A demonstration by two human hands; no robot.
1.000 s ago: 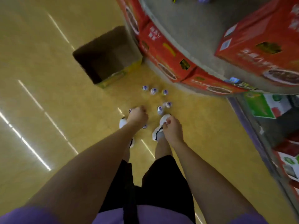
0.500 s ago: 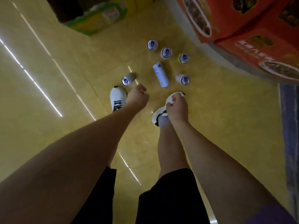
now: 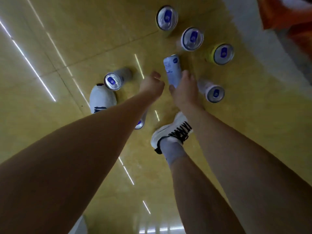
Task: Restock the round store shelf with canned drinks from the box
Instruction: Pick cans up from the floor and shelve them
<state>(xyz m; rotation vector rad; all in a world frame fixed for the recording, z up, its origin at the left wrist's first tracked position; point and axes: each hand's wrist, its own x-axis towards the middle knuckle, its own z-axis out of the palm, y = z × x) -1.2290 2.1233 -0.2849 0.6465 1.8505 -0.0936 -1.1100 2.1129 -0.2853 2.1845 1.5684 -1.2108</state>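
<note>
Several white canned drinks with blue tabs are on the yellow floor. Three stand in a row: one can (image 3: 166,17), a second can (image 3: 192,38) and a yellow-sided can (image 3: 222,54). Another can (image 3: 214,92) stands at the right and one can (image 3: 112,81) at the left. My right hand (image 3: 184,92) grips a lying can (image 3: 171,68), thumb on one side and fingers on the other. Just left of it, my left hand (image 3: 152,85) is curled into a fist and holds nothing. One more can (image 3: 139,124) peeks out beneath my left forearm.
The round shelf's grey base (image 3: 263,31) and orange cartons (image 3: 287,12) fill the top right corner. My left shoe (image 3: 102,100) is beside the left can and my right shoe (image 3: 170,130) is under my right wrist. The box is out of view.
The view has dropped closer to the floor. Both hands have reached down and forward; my right hand has taken hold of the lying can. The box has left the view.
</note>
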